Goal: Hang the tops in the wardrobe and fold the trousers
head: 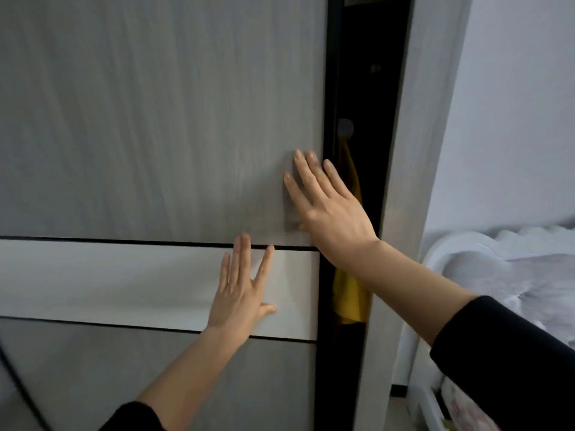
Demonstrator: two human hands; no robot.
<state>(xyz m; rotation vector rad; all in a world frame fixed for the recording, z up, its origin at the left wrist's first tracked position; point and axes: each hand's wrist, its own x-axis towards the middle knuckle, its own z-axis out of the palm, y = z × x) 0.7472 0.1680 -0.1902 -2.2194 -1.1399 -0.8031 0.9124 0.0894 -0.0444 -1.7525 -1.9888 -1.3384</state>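
Flat palms work the wardrobe door.

The left hand and right hand press straight, spread fingers against the sliding door and grip nothing, probably using friction to shift it. Through the narrow gap a yellow top hangs inside the dark wardrobe, and the door blocks access. A bed lies to the right. No trousers show.

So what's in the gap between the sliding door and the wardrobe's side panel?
A yellow garment hangs there in the dark, partly hidden by the right hand; the head view shows it.
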